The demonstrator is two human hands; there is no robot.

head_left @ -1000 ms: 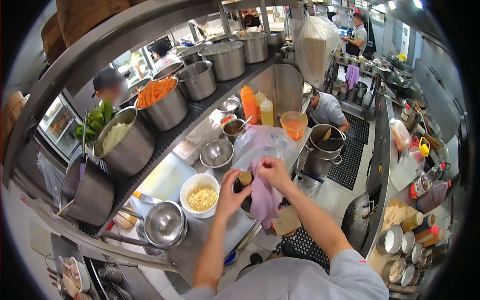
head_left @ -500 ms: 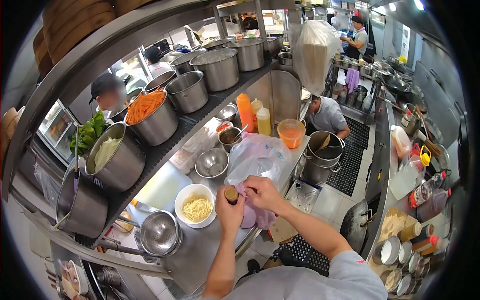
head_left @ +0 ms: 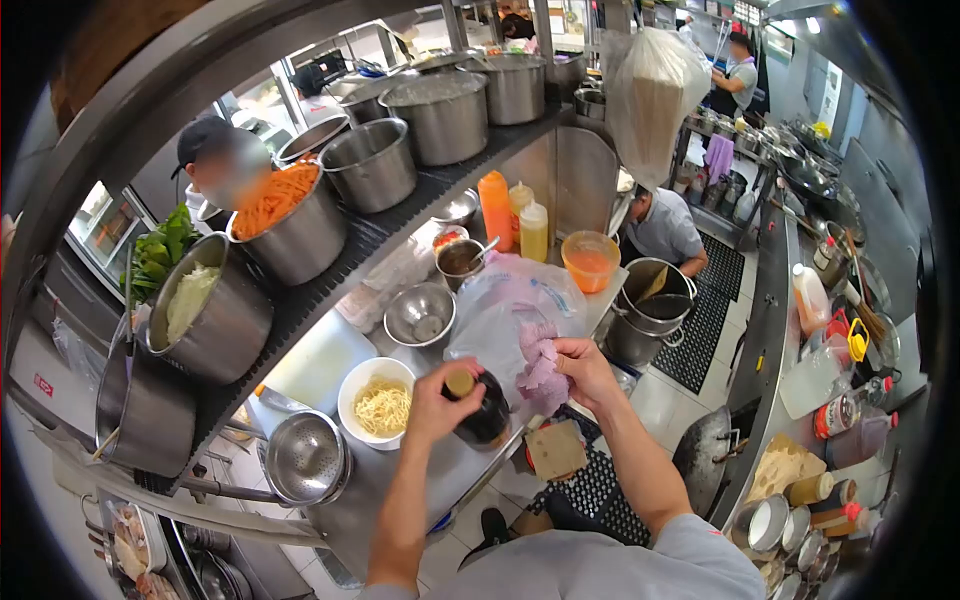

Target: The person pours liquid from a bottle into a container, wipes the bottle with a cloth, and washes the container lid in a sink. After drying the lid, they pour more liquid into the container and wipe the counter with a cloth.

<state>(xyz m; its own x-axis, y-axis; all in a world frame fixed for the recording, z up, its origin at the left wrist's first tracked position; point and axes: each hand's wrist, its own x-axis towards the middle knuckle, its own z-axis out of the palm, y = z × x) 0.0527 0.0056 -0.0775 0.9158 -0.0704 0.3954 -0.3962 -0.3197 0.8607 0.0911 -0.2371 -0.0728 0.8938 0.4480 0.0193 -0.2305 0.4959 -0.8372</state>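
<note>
My left hand [head_left: 440,402] is closed around the neck of a dark bottle [head_left: 488,412] with a gold-coloured cap, which stands on the steel counter near its front edge. My right hand [head_left: 588,372] pinches a crumpled pinkish-purple cloth [head_left: 541,375], raised to the right of the bottle. Left of the bottle, a white bowl [head_left: 348,400] contains pale yellow noodles [head_left: 383,406]. Behind both hands lies a translucent plastic bag [head_left: 520,300]. An empty steel bowl [head_left: 420,315] sits beyond the noodles.
Steel pots line a shelf on the left, one with shredded carrot [head_left: 280,198]. Squeeze bottles [head_left: 495,212] and an orange tub [head_left: 590,258] stand at the counter's back. A person in grey [head_left: 665,225] crouches near a tall pot [head_left: 655,300]. Bottles crowd the right counter.
The cloth has come up and right, away from the bottle, in my right hand. My left hand has shifted slightly left, and the dark bottle body now shows. The view has moved slightly.
</note>
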